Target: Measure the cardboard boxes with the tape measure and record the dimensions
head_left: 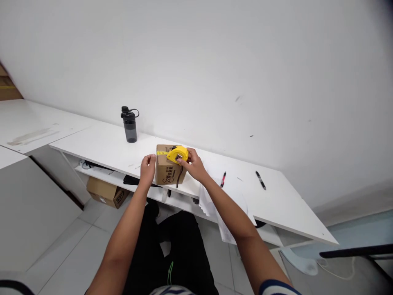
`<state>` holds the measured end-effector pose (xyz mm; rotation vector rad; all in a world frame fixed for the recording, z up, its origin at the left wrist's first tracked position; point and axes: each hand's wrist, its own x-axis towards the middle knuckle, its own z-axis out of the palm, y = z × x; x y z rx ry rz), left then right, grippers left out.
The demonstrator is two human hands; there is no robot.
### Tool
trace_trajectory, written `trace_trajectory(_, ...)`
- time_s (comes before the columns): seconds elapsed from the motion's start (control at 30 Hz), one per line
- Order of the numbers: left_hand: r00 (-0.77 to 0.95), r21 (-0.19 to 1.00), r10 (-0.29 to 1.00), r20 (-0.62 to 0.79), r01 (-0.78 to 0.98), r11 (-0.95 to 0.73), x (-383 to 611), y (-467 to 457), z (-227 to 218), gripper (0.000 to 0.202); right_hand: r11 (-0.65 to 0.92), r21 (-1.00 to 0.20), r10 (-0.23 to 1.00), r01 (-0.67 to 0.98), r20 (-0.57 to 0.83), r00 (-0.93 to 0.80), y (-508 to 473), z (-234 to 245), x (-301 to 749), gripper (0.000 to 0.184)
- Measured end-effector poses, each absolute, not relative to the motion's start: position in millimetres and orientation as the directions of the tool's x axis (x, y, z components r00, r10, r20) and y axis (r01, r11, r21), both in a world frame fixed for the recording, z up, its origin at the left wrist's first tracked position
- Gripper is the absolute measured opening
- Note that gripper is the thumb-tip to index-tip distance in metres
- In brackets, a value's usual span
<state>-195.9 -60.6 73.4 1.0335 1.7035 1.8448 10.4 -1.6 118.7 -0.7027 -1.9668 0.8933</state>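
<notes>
A small brown cardboard box [163,171] with black print stands near the front edge of the white table. My right hand [195,165] grips a yellow tape measure [181,153] at the box's upper right. Its yellow blade [162,153] is drawn out a short way across the top of the box, toward the left edge. A dark wrist strap [179,179] hangs from the case down the box's front. My left hand [147,169] is beside the box's left side, fingers curled together close to the blade's end; whether they pinch it is hidden.
A dark water bottle [130,128] stands at the back left of the table [101,139]. Right of the box lie white papers [229,205], a red pen [223,179] and a black pen [260,180]. Another cardboard box [102,191] sits below the shelf at left. A wall rises behind.
</notes>
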Motion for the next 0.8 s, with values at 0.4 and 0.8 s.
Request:
trace_trajectory(0.4,-0.517,0.964,0.828,0.218,-0.021,-0.266,-182,-67,72,0.064,0.828,-0.528,0.456,0.190,0.437,-0.775,35,159,-45,0.064)
trace_trajectory(0.8,-0.567,0.936,0.747,0.347,0.254,-0.242,-168,-72,71,0.044,0.662,-0.710,0.682,0.240,0.438,-0.585,63,143,56,0.064)
